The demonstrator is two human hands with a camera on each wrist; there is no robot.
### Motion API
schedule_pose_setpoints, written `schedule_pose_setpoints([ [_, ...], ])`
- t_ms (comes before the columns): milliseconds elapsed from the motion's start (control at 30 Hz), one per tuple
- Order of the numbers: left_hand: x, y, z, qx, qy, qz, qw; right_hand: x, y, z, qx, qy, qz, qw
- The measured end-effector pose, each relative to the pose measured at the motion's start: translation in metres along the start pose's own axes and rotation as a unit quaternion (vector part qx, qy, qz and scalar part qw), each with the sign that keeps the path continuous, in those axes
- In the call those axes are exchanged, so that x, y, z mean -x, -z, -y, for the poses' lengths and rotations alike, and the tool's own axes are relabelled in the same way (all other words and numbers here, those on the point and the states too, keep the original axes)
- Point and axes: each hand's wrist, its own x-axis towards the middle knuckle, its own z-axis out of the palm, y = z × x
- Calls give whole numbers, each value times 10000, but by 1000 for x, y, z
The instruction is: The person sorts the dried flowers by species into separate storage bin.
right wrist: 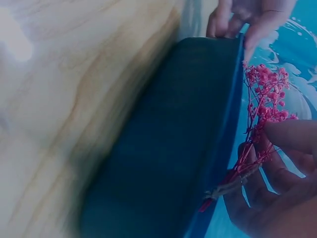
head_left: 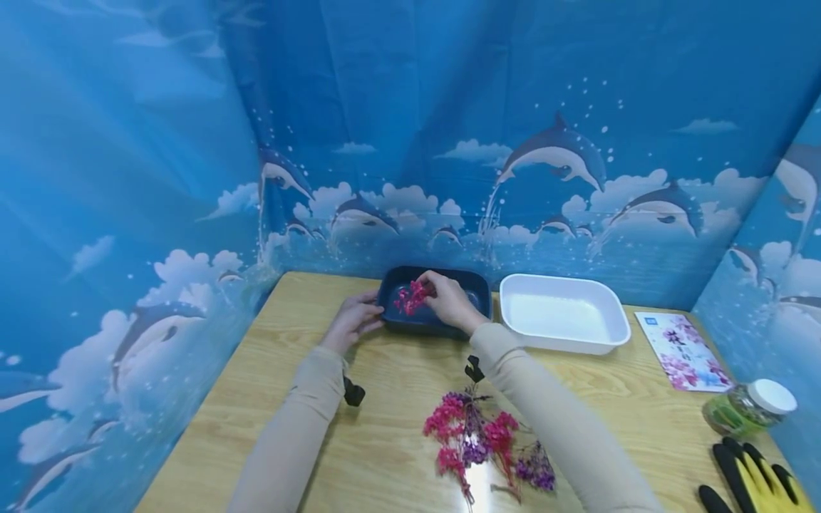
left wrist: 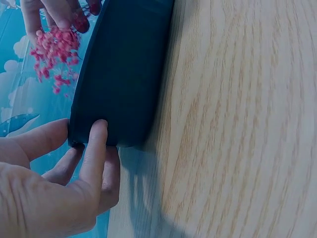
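Observation:
A black rectangular tub [head_left: 436,328] stands at the back of the table. My left hand [head_left: 353,320] holds its left end; in the left wrist view the thumb lies at the rim and a fingertip [left wrist: 100,128] rests on the outer wall. Above the tub, my right hand [head_left: 452,303] pinches a sprig of small pink dried flowers [head_left: 410,298]. Thin reddish stems [right wrist: 247,153] run down between its thumb and fingers in the right wrist view, past the tub's rim.
A white tub [head_left: 564,343] stands right of the black one. Pink and purple dried flowers [head_left: 474,434] lie in front, partly behind the right sleeve. Farther right are a flowered card [head_left: 683,353], a jar with a white lid [head_left: 750,410] and a yellow-black glove [head_left: 760,477].

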Motion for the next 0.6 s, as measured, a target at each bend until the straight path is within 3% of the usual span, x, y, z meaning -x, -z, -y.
schedule_pose_setpoints([
  [300,0,-2,0,10,-13,-54,10000,-2,-11,-7,322,100,32,9994],
  [600,-1,-1,2,16,-13,-90,10000,-3,-14,-10,191,-93,531,9984],
])
